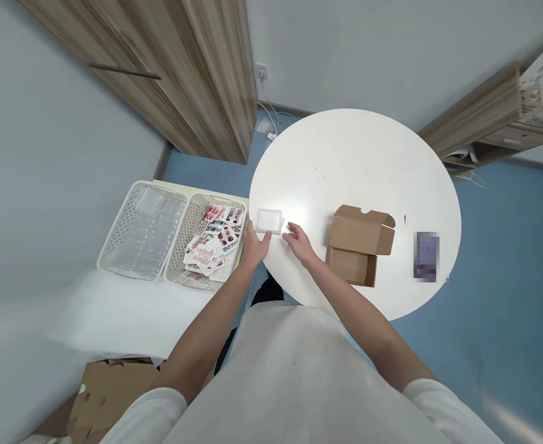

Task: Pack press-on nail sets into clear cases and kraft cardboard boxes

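A small, flat, whitish box [269,221], which looks like clear plastic, lies near the left edge of the round white table [359,154]. My left hand [255,248] grips its near left corner, thumb at the front edge and fingers along the left side. My right hand [300,243] is just to the right of the box, thumb and fingers apart and slightly curved, with nothing visible in it. To the right of that hand, a brown cardboard box [361,237] sits on the table with its lid raised.
Left of the table stand two white baskets: one basket [109,246] holds clear plastic boxes, the other basket [175,262] printed cards. A blurred purple item [426,256] lies at the table's right. A wooden cabinet [216,80] and cardboard [114,394] flank the left side.
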A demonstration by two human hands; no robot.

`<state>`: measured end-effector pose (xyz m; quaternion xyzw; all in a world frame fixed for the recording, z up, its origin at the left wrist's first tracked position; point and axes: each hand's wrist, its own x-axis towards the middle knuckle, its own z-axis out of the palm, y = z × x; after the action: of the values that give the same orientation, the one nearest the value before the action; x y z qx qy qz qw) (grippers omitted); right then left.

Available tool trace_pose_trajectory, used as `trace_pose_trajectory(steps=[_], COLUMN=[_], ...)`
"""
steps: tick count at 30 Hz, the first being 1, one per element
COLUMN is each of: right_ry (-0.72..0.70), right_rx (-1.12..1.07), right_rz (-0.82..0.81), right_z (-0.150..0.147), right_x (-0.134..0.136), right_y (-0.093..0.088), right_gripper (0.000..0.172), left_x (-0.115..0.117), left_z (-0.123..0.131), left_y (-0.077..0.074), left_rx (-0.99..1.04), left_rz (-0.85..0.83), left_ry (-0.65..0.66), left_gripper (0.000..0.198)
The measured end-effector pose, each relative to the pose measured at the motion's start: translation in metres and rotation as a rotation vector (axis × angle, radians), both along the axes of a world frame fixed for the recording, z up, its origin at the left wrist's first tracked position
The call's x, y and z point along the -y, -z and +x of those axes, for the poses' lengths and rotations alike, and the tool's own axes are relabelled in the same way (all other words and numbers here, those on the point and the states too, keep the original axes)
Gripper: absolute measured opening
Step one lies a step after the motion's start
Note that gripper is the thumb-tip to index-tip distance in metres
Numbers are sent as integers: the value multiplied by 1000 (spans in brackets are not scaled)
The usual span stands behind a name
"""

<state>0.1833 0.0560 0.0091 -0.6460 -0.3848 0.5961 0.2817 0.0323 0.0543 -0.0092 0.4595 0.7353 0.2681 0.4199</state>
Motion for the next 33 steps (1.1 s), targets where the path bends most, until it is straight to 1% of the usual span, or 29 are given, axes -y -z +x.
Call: trace_pose_trajectory(steps=[2, 4, 6, 8, 11, 13, 15, 16, 18, 20, 23, 25, 26, 28, 30, 33], right_ry=[26, 35, 43, 51, 46, 43, 53, 58, 63, 67, 109, 150, 170, 206, 209, 154], right_rx=[-26, -44, -50, -43, -36, -27, -1, 7, 5, -20, -37, -51, -50, -30, 1, 38], right_rz=[-15, -13, -5, -2, -10, -16, 8, 32, 97, 166, 262, 308, 319, 318, 295, 252], right_z=[-11, -19, -24, -25, -22, -15, -5, 2, 19, 41, 83, 113, 127, 154, 175, 195], right_x=[-12, -18, -20, -20, -16, -10, -1, 5, 19, 35, 59, 74, 81, 92, 100, 108], right_y=[3, 5, 6, 7, 8, 7, 3, 0, -9, -21, -37, -43, -43, -40, -33, -21], right_gripper=[52, 50, 50, 50, 51, 50, 48, 47, 42, 38, 34, 34, 34, 34, 33, 34], left_x=[-9, -14, -16, -16, -12, -6, 4, 10, 23, 36, 54, 62, 65, 70, 75, 81], left_z=[-1, -1, -3, -5, -6, -3, 3, 8, 20, 38, 73, 101, 115, 141, 161, 181], left_y=[-1, -2, -1, 3, 12, 15, 12, 8, -5, -21, -44, -53, -55, -55, -50, -39], left_rx=[-8, -13, -6, 24, 130, 202, 243, 253, 265, 272, 273, 309, 329, 349, 329, 248], left_rz=[-22, -60, -73, -54, -31, -25, -4, 12, 46, 79, 147, 189, 199, 192, 161, 101], left_ry=[31, 65, 86, 68, -10, -50, -70, -73, -66, -35, 51, 132, 173, 245, 301, 355], left_gripper=[69, 62, 56, 51, 47, 45, 44, 44, 43, 42, 40, 40, 41, 42, 44, 47])
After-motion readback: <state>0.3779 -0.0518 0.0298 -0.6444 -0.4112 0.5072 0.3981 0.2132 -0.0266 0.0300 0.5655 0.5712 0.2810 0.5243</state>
